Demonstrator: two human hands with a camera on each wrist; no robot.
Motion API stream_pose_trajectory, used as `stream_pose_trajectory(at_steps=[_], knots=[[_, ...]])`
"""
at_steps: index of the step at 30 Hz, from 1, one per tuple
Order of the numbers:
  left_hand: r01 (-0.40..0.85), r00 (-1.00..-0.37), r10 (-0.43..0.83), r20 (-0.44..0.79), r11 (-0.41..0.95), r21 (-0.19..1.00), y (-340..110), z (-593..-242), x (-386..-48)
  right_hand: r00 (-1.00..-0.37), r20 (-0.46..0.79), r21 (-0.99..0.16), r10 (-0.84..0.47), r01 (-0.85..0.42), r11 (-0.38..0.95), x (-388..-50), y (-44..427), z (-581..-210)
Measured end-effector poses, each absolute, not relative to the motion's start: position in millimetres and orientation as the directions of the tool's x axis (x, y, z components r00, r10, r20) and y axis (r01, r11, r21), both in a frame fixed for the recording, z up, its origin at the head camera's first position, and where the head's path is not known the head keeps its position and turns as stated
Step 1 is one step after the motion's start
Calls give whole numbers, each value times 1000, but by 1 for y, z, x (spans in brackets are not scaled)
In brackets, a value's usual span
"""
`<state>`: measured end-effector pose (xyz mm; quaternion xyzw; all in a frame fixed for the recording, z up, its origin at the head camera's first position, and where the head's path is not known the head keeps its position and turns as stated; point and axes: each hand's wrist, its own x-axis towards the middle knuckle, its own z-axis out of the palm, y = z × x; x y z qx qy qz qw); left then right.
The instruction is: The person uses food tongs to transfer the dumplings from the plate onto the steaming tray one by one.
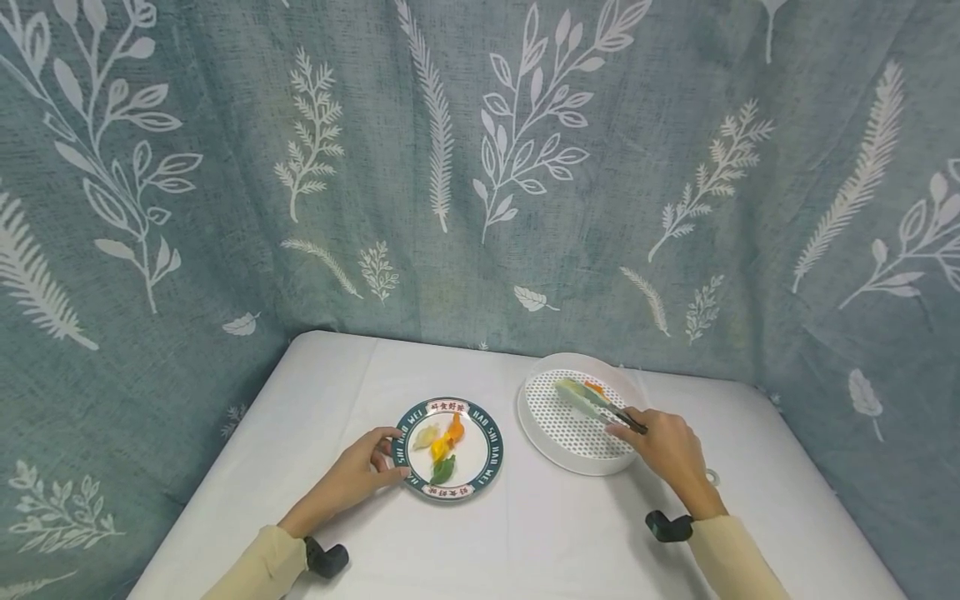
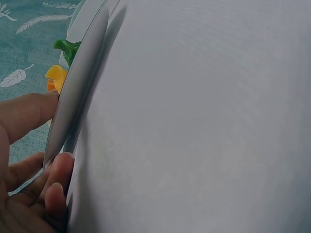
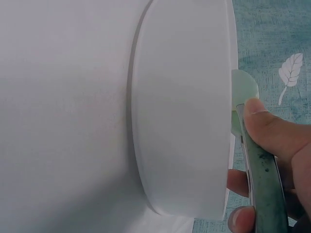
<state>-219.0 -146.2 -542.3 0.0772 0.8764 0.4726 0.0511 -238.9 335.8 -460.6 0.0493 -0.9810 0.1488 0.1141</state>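
My left hand [image 1: 360, 469] grips the left rim of a round plate [image 1: 474, 457], white with a dark green lettered border. The left wrist view shows the thumb over the rim and fingers against its underside. Pale, orange, yellow and green [image 1: 443, 469] small glossy pieces lie on the plate. To the right, my right hand [image 1: 666, 446] holds tongs [image 1: 588, 395] with pale green ends, which are over a round white strainer-like tray [image 1: 551, 429] with a perforated floor. An orange piece [image 1: 594, 387] shows beside the tongs; whether they pinch anything cannot be seen.
Both dishes stand on a white-covered table [image 1: 480, 550]. Grey-green curtain [image 1: 480, 167] with white leaf prints surrounds its back and sides. A small pale ring [image 1: 712, 477] shows beside the right wrist. Each wrist wears a dark camera mount [image 1: 326, 558].
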Motion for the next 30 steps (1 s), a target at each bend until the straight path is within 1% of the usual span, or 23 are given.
stream_pose_trajectory(at_steps=[4, 14, 22, 30], knots=[[86, -982, 188, -18, 533, 842, -145, -541, -218, -968, 241, -280, -65, -134, 951, -243, 338, -463], [99, -982, 189, -6, 541, 835, -144, -539, -220, -976, 217, -276, -32, -93, 957, -255, 345, -472], [97, -983, 184, -5, 544, 833, -145, -541, -219, -977, 212, -258, -28, -83, 962, -260, 344, -474], [105, -983, 185, 4, 539, 836, -145, -542, -220, -984, 179, -241, -1, -45, 969, -264, 342, -476]])
